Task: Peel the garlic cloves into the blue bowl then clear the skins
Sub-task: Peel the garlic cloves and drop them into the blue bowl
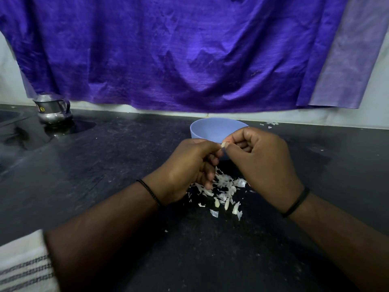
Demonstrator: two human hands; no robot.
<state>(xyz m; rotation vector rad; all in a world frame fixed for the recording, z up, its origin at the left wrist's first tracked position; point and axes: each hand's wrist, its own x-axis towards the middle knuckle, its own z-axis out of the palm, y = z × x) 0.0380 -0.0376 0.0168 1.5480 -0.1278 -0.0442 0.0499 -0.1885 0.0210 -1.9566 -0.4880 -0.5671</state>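
Both hands meet just in front of the blue bowl (212,128), above the dark counter (117,157). Left hand (187,165): fingers curled, thumb and forefinger pinching one end of a small pale garlic clove (223,145). Right hand (263,161): fingers curled too, thumb and forefinger tips pinching the same clove from the other side. Clove held in the air at the bowl's near rim, mostly hidden by fingertips; cannot tell how much skin remains on it.

Bowl stands on the counter near the back wall; its inside shows only pale blue from this angle, contents not visible.

Skins (223,190): a loose white scatter on the counter directly below and between the hands, nearer than the bowl. A few more flakes (271,123) lie right of the bowl by the wall.

Steel jug (53,109) at far left. Purple cloth (179,51) hangs behind. Striped white cloth (23,266) at lower left.
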